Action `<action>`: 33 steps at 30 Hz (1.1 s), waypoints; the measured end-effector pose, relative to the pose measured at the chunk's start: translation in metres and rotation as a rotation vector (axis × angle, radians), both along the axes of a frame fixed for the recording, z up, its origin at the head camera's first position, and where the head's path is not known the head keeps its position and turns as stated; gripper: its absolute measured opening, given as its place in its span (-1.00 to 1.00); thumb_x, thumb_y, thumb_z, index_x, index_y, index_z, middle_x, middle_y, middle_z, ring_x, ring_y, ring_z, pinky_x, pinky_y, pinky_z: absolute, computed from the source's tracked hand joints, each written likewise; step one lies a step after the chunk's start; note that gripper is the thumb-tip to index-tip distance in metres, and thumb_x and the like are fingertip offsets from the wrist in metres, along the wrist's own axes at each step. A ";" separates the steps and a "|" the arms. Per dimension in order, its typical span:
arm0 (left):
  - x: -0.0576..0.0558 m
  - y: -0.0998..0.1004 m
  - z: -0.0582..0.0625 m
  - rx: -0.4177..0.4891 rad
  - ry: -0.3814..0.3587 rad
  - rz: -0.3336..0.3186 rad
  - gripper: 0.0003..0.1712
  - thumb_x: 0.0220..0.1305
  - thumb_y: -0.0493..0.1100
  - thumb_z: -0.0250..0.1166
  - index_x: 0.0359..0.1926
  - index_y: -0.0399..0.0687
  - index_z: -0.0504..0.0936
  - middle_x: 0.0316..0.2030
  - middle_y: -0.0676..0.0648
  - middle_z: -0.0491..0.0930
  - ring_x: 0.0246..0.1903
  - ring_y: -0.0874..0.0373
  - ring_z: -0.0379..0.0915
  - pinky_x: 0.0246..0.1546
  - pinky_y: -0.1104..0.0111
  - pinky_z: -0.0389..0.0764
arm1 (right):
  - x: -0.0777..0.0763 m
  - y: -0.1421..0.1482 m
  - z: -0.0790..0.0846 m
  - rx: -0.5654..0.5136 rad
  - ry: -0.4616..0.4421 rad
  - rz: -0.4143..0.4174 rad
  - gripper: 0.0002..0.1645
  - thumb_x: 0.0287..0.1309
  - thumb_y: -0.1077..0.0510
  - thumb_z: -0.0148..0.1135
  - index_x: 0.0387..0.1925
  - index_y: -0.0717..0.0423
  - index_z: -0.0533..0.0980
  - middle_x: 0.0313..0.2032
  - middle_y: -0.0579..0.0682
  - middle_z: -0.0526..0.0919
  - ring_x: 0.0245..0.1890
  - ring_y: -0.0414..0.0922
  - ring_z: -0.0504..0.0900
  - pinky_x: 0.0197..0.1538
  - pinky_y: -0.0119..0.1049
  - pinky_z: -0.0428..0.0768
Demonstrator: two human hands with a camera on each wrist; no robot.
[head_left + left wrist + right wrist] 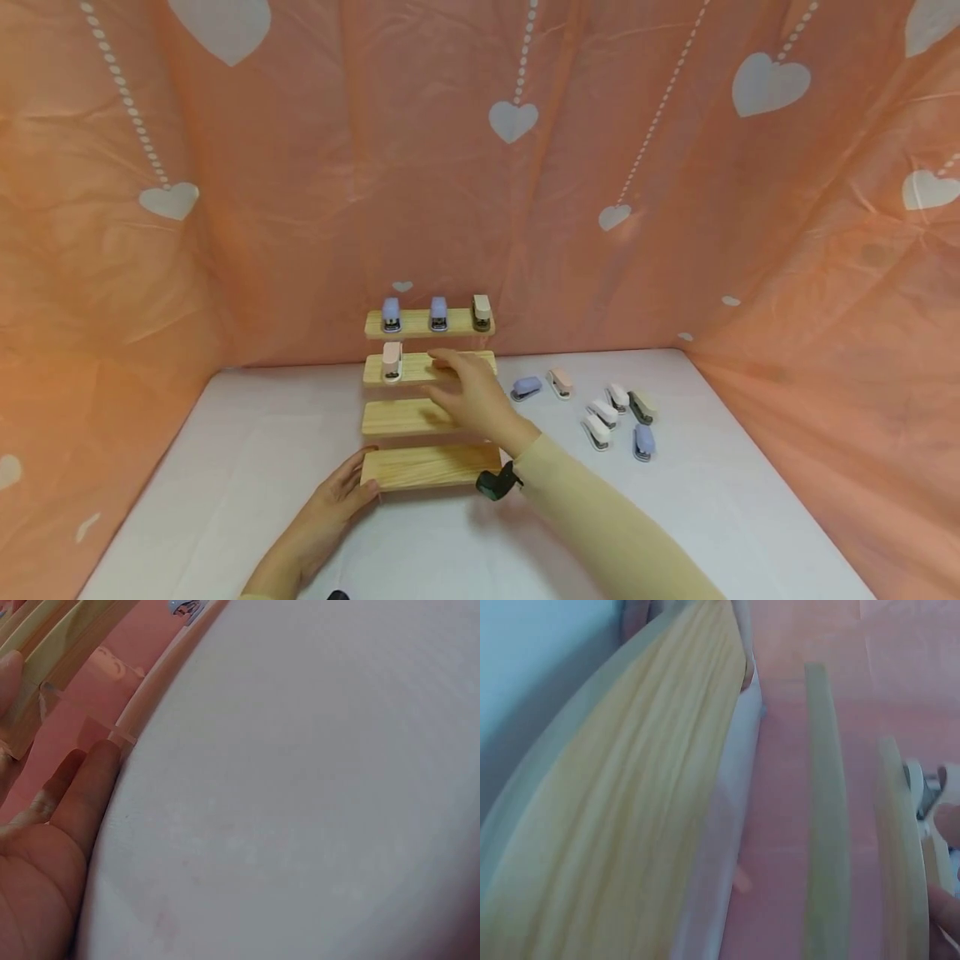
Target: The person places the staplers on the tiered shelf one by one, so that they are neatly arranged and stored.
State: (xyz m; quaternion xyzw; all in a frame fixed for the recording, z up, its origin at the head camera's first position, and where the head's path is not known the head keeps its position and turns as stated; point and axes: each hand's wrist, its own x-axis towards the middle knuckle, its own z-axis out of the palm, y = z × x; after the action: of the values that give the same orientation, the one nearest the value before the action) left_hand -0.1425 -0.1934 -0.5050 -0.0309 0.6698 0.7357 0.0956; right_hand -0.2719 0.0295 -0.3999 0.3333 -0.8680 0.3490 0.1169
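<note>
A four-tier wooden display rack (435, 468) stands on the white table. My left hand (326, 504) holds the left end of its lowest shelf, thumb at the front edge and fingers behind. Over the right half of the second shelf from the top reaches my right hand (480, 400), thumb and forefinger apart with nothing visible between them. A pink mini stapler (392, 362) sits on that shelf's left end, just beyond the fingertips. On the top shelf stand two purple staplers, left (391, 315) and middle (438, 314), with a cream stapler (481, 312) at the right.
Right of the rack lie loose staplers: a purple one (527, 387), a pink one (560, 382), several white ones (597, 432), an olive-beige one (642, 406) and another purple one (643, 442). Behind the table hangs a pink curtain (435, 208) with hearts.
</note>
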 end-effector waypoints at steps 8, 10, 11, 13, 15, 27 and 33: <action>-0.001 -0.002 -0.002 -0.008 -0.005 0.005 -0.17 0.31 -0.08 0.27 0.49 -0.02 0.07 0.44 -0.27 0.05 0.39 -0.09 0.00 0.34 0.09 0.19 | -0.001 0.038 -0.006 -0.092 -0.034 -0.027 -0.38 0.16 -0.03 0.37 0.20 0.09 0.46 -0.04 -0.12 0.62 0.05 -0.13 0.49 0.19 -0.12 0.46; -0.001 -0.002 -0.002 -0.010 -0.005 0.006 -0.17 0.32 -0.09 0.27 0.49 -0.03 0.07 0.44 -0.28 0.05 0.39 -0.09 0.00 0.34 0.08 0.19 | -0.002 0.045 -0.009 -0.125 -0.041 -0.053 -0.39 0.17 -0.04 0.36 0.20 0.07 0.45 -0.05 -0.15 0.62 0.05 -0.14 0.49 0.19 -0.10 0.46; -0.001 -0.002 -0.002 -0.009 -0.010 0.010 -0.18 0.31 -0.09 0.27 0.48 -0.01 0.08 0.44 -0.27 0.06 0.39 -0.08 0.00 0.34 0.08 0.19 | -0.003 0.049 -0.011 -0.148 -0.042 -0.068 -0.40 0.17 -0.05 0.35 0.20 0.06 0.45 -0.06 -0.16 0.62 0.05 -0.14 0.49 0.19 -0.10 0.45; -0.001 -0.002 -0.002 -0.008 -0.015 0.014 -0.17 0.31 -0.09 0.27 0.48 -0.01 0.08 0.44 -0.27 0.06 0.39 -0.09 0.00 0.34 0.07 0.19 | -0.004 0.055 -0.015 -0.210 -0.044 -0.103 -0.40 0.18 -0.07 0.35 0.18 0.05 0.44 -0.04 -0.16 0.61 0.05 -0.14 0.50 0.15 -0.09 0.48; -0.001 -0.003 -0.002 -0.001 -0.020 0.018 -0.17 0.30 -0.09 0.28 0.48 0.00 0.08 0.44 -0.27 0.06 0.39 -0.09 0.00 0.34 0.07 0.19 | -0.005 0.060 -0.019 -0.285 -0.048 -0.131 -0.42 0.18 -0.07 0.35 0.17 0.04 0.43 -0.02 -0.12 0.60 0.04 -0.13 0.51 0.13 -0.09 0.49; 0.001 -0.001 -0.002 0.028 -0.027 0.004 -0.17 0.31 -0.12 0.27 0.49 -0.03 0.06 0.44 -0.27 0.06 0.39 -0.06 -0.02 0.35 0.10 0.18 | -0.023 0.081 -0.046 -0.528 -0.241 -0.317 -0.34 0.09 -0.17 0.39 0.14 0.02 0.43 0.01 0.03 0.58 -0.01 -0.02 0.49 0.10 0.01 0.45; 0.001 -0.002 -0.002 0.011 -0.029 0.006 -0.17 0.30 -0.09 0.28 0.48 0.01 0.08 0.44 -0.24 0.06 0.40 -0.06 -0.02 0.36 0.09 0.16 | -0.030 0.089 -0.060 -0.577 -0.286 -0.418 -0.26 0.07 -0.20 0.40 0.13 0.17 0.43 0.02 0.15 0.58 0.00 0.05 0.49 0.09 -0.05 0.47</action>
State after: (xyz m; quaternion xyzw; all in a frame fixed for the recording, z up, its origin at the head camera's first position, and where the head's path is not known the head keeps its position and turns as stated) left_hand -0.1415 -0.1952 -0.5070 -0.0431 0.6641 0.7393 0.1029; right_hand -0.3022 0.1188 -0.4600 0.0504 -0.7909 0.5905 0.1525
